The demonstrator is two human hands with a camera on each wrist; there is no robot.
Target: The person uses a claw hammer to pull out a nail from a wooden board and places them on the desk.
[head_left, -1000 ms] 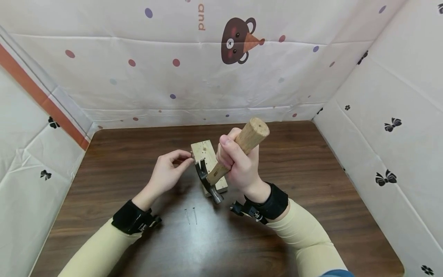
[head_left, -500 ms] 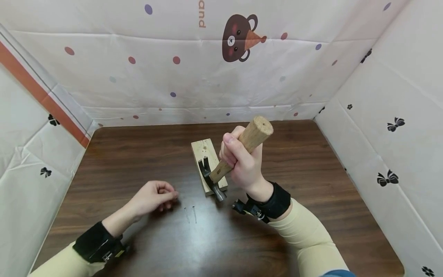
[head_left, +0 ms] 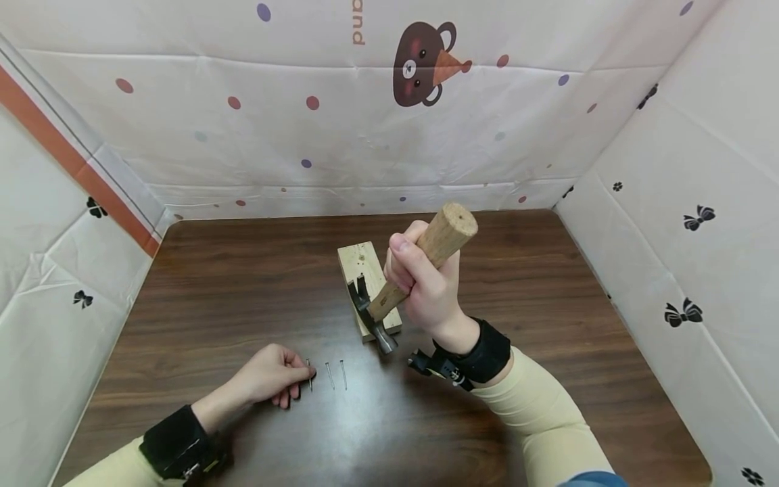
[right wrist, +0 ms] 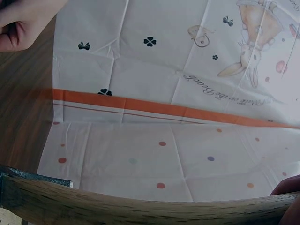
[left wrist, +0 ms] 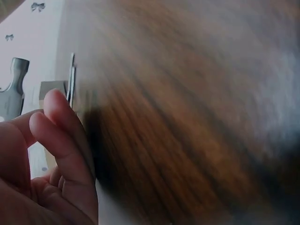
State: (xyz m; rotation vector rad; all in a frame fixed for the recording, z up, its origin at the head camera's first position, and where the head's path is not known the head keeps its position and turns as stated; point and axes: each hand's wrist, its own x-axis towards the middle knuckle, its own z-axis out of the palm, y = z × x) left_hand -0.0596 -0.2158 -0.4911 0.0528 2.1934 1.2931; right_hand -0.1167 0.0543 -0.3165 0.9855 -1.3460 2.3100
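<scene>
My left hand is low over the table at the left, its thumb and finger pinching a nail. Two more nails lie side by side just right of it, and they also show past the fingertips in the left wrist view. My right hand grips a claw hammer by its wooden handle, butt end tilted up. The dark hammer head hangs over the near part of a pale wooden block, claw pointing away. Small dark marks dot the block's far end.
The brown wooden table is bounded by white printed cloth at the back and on both sides. A black strap with a camera sits on each wrist.
My left hand has moved away from the block's left side, back toward the nails, and a third nail now shows at its fingertips. The right hand and hammer have barely moved.
</scene>
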